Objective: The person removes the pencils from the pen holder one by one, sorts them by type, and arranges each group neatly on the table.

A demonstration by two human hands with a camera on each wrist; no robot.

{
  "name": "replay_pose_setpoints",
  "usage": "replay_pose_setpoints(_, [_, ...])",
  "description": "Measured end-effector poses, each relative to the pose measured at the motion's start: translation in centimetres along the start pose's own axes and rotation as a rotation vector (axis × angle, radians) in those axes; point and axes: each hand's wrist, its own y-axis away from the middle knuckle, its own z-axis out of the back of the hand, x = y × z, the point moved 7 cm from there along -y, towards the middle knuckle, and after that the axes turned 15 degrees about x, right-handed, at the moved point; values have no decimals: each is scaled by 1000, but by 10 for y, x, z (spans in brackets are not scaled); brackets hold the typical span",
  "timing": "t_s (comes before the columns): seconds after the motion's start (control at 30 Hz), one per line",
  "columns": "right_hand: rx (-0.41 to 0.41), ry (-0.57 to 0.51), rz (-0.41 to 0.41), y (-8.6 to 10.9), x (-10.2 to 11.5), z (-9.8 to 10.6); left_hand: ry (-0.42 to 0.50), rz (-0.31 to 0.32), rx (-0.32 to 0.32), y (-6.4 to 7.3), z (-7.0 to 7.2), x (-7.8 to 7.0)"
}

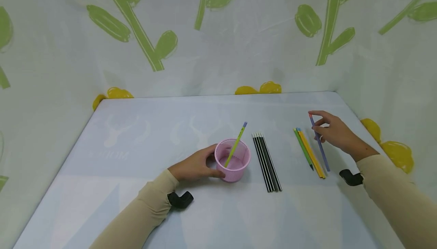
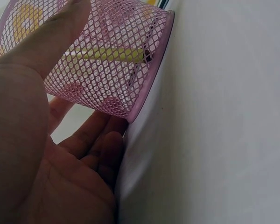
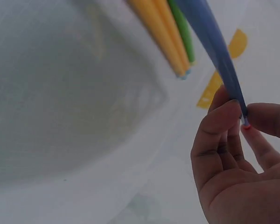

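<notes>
Beside yellow pencils (image 1: 312, 152) | blue pencil (image 1: 320, 146) | slim, red-tipped, pinched

No readable words, labels, brands or numbers anywhere. Only faint pale printing on the tablecloth (image 1: 112, 139): deer-head shapes with a line of letters beneath, too washed out to make out. Nothing legible on the pencils or the pink cup (image 1: 233, 160).

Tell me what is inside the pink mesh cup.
One yellow-green pencil leans inside the pink mesh cup, its blue end sticking out. The left hand covers part of the cup's wall.
</notes>
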Motion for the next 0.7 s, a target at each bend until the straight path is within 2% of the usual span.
replay_pose_setpoints(0.33, [82, 36, -84, -10, -30, -10, -8, 12, 3, -3, 0, 1])
replay_pose_setpoints(0.7, [115, 84, -95, -15, -28, -19, -27, 14, -14, 1, 2, -1])
